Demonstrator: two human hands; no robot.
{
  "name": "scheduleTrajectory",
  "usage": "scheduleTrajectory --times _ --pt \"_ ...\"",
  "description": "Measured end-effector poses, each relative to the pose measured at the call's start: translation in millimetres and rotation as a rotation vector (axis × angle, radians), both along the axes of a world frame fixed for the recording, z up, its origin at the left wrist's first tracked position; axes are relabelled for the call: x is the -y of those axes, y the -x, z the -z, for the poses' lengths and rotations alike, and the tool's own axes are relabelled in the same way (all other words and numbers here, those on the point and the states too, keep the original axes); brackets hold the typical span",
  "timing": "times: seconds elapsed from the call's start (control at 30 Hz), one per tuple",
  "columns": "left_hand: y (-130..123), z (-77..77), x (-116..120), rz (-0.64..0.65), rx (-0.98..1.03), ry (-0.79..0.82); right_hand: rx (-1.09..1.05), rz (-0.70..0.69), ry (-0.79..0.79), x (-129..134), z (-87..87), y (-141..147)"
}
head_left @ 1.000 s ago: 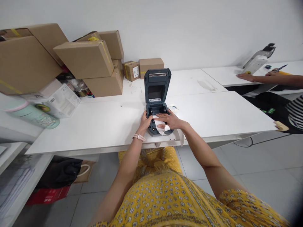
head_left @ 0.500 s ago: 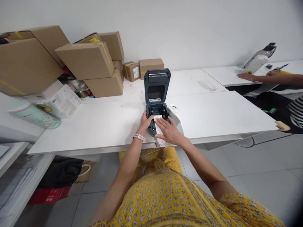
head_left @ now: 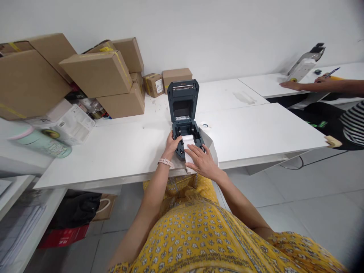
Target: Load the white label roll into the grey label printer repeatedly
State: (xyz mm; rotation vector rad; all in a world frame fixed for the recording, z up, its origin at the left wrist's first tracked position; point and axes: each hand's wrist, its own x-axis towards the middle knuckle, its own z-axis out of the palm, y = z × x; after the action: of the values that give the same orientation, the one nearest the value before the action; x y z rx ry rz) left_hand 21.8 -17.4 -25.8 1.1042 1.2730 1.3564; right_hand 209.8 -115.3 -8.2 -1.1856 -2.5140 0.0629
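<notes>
A dark blue-grey label printer (head_left: 182,100) stands near the table's front edge with its lid tipped up and back. A white strip of label paper (head_left: 187,140) lies along its lower bay and runs toward the front. My left hand (head_left: 171,146) grips the printer's left side, the thumb over the inner edge and the fingers outside. Over the paper and the right front of the printer rests my right hand (head_left: 202,161), its fingers stretched out and apart. It covers part of the strip and the printer's front.
Cardboard boxes (head_left: 96,72) are stacked at the back left, near a mint bottle (head_left: 47,142) and a white printed carton (head_left: 74,125). A whitish sheet (head_left: 209,142) hangs beside the printer. On the right, another person's hand (head_left: 290,85) rests by a white box (head_left: 303,70).
My right hand has slid slightly toward me over the paper, and more of the white strip shows. My left hand stays on the printer's side. The view has shifted slightly.
</notes>
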Motion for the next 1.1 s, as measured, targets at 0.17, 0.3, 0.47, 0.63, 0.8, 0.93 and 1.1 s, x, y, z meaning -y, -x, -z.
scheduleTrajectory --times 0.17,0.3,0.47,0.63,0.8,0.93,1.1 --pt "-2 -1.1 -3 -0.017 0.014 0.002 -0.016 0.007 0.061 -1 -5.1 -3" --pt "-2 -1.8 4 0.006 0.022 0.004 -0.056 -0.013 0.074 1 -5.6 -8" --pt "4 9.4 60 0.023 0.004 0.017 -0.052 0.002 0.056 23 5.2 -15" --pt "29 29.1 135 0.119 -0.083 0.102 -0.2 -0.032 0.171 51 1.6 -34" --pt "48 25.1 142 0.049 -0.093 0.157 -0.755 0.211 0.11 -6 -45.0 -66" --pt "48 -16.6 85 -0.034 -0.088 0.011 -0.895 0.214 0.112 -129 -77.7 -69" --pt "51 -94.6 -46 -0.005 -0.057 -0.223 -1.048 0.146 0.31 -260 -117.7 -31"
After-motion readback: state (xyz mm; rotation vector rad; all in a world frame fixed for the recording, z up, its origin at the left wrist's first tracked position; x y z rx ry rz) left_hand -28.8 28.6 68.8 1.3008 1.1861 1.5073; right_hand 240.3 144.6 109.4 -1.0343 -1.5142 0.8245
